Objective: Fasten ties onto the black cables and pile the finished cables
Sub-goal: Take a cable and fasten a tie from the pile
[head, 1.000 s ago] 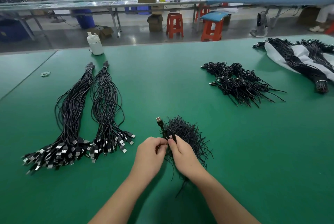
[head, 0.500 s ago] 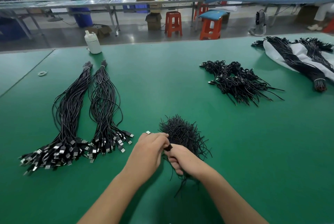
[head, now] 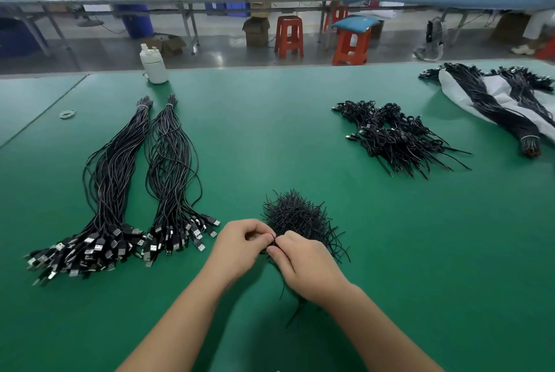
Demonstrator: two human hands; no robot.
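Head view, the only one: both hands meet low at centre over the green worktop. The left hand and right hand have their fingers curled, pinching between them a folded black cable with a tie being twisted round it; most of it is hidden by the fingers, and a loose tail trails toward the person under the right wrist. The heap of ties lies just beyond the hands, touching the right hand's far side. The coming move, as I judge it, turns on the finished pile: it lies far and to the right of the grip, well apart, so the right hand is the nearer one to carry the cable there. Its cables lie roughly slanting from far left to near right.

Counts: two long bundles of untied cables at the left, side by side, their long axes running away from the person, plugs at the near end. One heap of ties. One finished pile. Two more banded bundles on a white sheet at far right. One white bottle and one rubber band at far left.
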